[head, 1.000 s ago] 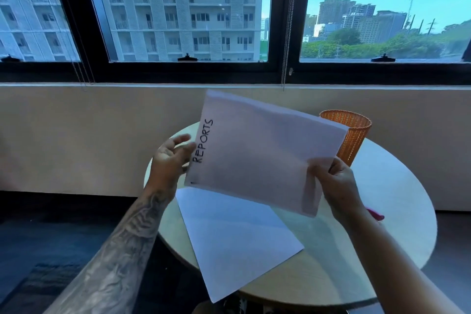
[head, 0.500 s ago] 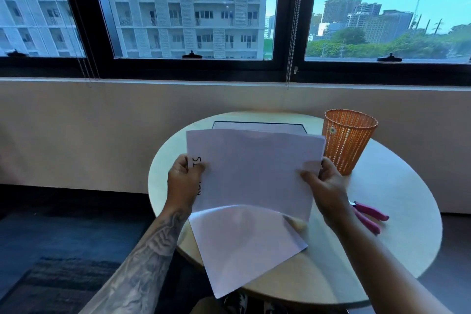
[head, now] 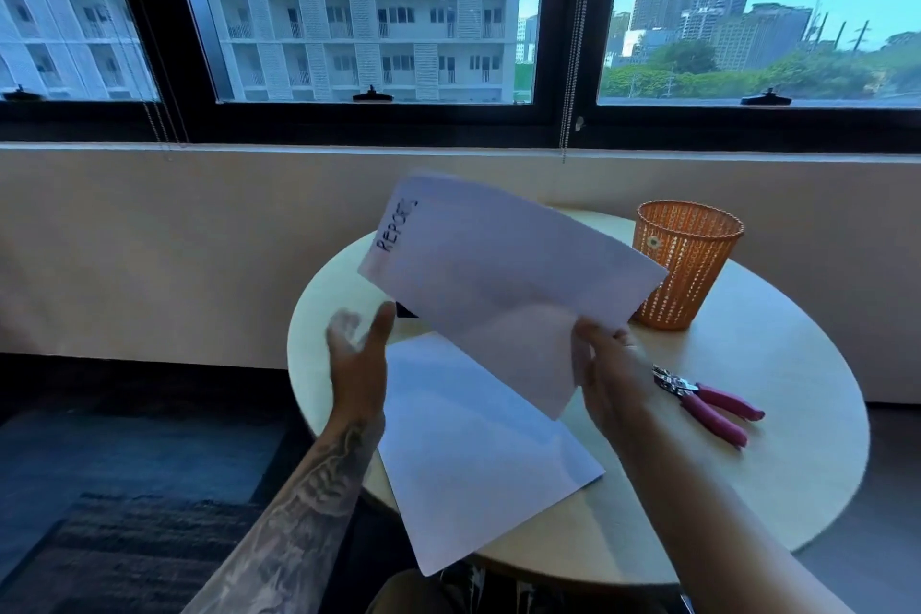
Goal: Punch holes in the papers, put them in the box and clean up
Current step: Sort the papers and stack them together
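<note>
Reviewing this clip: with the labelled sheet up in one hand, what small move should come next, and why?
Probably the left hand should take the labelled sheet by its near edge. Only the right hand pinches it now, the left is open beside it, and the pink-handled punch lies untouched on the table on the right hand's side.

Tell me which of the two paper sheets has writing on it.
The raised sheet, pinched by the right hand: handwritten letters run along its upper left edge. The flat sheet on the table shows a blank face.
</note>
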`<state>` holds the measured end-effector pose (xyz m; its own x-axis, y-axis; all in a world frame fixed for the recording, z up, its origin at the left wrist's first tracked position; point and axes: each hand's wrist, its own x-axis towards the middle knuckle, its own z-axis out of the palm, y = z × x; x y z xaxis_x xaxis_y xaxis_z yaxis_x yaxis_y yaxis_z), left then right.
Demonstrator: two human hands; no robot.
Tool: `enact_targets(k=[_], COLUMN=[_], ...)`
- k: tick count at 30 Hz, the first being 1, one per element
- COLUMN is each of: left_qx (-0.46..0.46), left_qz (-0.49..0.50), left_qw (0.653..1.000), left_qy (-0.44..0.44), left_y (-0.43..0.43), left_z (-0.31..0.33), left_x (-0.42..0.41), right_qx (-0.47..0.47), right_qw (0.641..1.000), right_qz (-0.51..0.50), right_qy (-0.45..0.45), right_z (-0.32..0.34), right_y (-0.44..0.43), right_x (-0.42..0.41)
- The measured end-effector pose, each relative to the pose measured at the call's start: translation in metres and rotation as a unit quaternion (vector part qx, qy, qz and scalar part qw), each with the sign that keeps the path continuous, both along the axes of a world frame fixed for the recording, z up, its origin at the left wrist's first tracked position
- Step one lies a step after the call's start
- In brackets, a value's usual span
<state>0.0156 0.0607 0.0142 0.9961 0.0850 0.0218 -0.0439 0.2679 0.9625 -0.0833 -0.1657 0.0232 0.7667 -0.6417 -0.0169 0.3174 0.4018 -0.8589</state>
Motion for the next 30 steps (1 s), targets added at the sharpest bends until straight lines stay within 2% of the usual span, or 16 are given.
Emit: enact_targets(k=[3,4,9,14,17,19,20,22,23,24,26,30], left_qx=[-0.101,-0.127,-0.181,-0.124,-0.095,-0.092,-0.091,-0.09,-0.089,-0.087,-0.089,-0.096], left_qz=[-0.156,-0.173,-0.117,-0.055,-0.033,-0.023,-0.017,-0.011,-0.008,-0.007,-0.006,-0.003], left_qw=[0.98,0.973,0.974,0.988,0.992,0.993,0.993,0.993,0.993,0.993,0.993,0.992], left_qy=[0.076,0.087,0.067,0.073,0.077,0.072,0.073,0.077,0.076,0.076,0.076,0.08], left_y=[-0.02,-0.026,-0.034,-0.008,0.01,0.017,0.018,0.021,0.022,0.023,0.026,0.031], left_z=[-0.003,-0.002,0.006,0.009,0.01,0.009,0.009,0.01,0.009,0.009,0.009,0.008], left_x=[-0.01,-0.013,-0.017,-0.002,0.003,0.006,0.007,0.009,0.01,0.01,0.011,0.012], right_qx=[0.045,0.054,0.05,-0.083,-0.205,-0.347,-0.434,-0.596,-0.65,-0.682,-0.694,-0.663], right_qw=[0.999,0.998,0.997,0.99,0.965,0.911,0.863,0.732,0.672,0.63,0.6,0.599], right_qz=[-0.002,0.004,0.064,0.067,0.046,0.035,0.033,0.04,0.043,0.045,0.044,0.058], right_qy=[0.004,0.004,0.011,0.089,0.158,0.219,0.256,0.327,0.352,0.369,0.395,0.446], right_z=[-0.001,0.0,0.0,-0.009,-0.022,-0.033,-0.038,-0.044,-0.045,-0.044,-0.04,-0.027], right_y=[0.024,0.033,0.061,0.047,0.036,0.029,0.026,0.023,0.022,0.022,0.016,-0.003], right_x=[0.011,0.013,0.016,0.008,0.004,0.002,0.002,-0.002,-0.004,-0.006,-0.007,-0.006])
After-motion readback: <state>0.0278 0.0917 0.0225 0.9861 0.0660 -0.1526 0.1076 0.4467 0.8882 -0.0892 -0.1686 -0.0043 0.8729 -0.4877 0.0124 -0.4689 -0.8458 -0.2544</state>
